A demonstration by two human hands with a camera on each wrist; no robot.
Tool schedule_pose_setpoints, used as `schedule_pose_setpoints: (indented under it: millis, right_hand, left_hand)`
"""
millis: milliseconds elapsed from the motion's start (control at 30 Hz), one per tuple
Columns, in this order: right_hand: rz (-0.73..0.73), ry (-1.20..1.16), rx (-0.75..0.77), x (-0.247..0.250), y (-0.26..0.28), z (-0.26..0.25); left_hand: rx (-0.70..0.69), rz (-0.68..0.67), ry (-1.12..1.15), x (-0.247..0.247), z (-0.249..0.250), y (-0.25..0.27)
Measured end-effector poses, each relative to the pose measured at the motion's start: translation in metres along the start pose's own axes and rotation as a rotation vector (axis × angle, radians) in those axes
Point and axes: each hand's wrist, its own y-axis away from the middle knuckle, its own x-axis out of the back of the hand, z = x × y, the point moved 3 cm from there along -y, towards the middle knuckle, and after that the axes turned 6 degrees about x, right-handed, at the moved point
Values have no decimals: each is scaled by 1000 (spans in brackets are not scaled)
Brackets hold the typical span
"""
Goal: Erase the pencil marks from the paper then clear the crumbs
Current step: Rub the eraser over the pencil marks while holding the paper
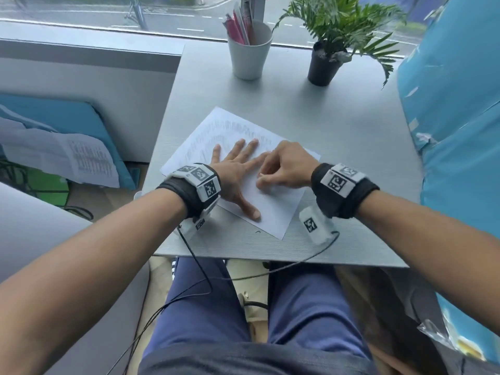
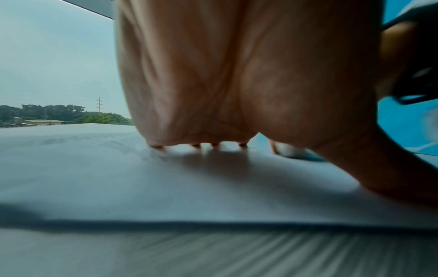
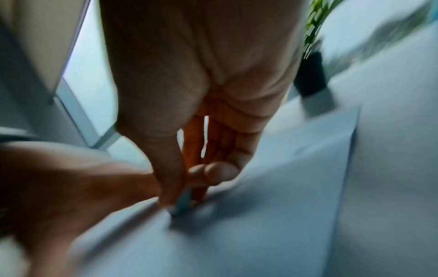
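A: What is the left hand doing?

B: It is lying flat on the sheet of paper, fingers straight and spread, thumb reaching toward the near edge. It is pressing the sheet down, not curling round anything. The left wrist view is showing the palm above the sheet with the fingertips touching it.

A: And the right hand?

B: It is sitting just beside the left one, fingers curled, pinching a small eraser between thumb and fingertips. The right wrist view, though blurred, is showing the eraser's lower end touching the paper. From the head view the eraser is showing only as a pale sliver under the fingers.

A: Where is the paper lying?

B: It is lying at an angle on the grey table, toward the near edge. Pencil scribbles are covering its far half, beyond the left fingers; the near part, where the eraser is touching, is looking blank. I cannot make out crumbs.

A: Anything else on the table?

B: A white cup of pens and a potted plant are standing at the far side, well apart from the sheet.
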Motion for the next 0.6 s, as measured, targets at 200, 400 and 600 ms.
schedule_pose_setpoints:
  millis: [200,400,600]
  right_hand:
    - [-72,22,87,-14,9,-16]
    - [19,-8,12,3,-3,-3]
    - [123,-4,-59,23,-17,11]
  left_hand:
    - [7,-6,-7,1,2,-1]
    - [2,-4,2,2,3,0]
    - [-17,18,18,3,0,-3]
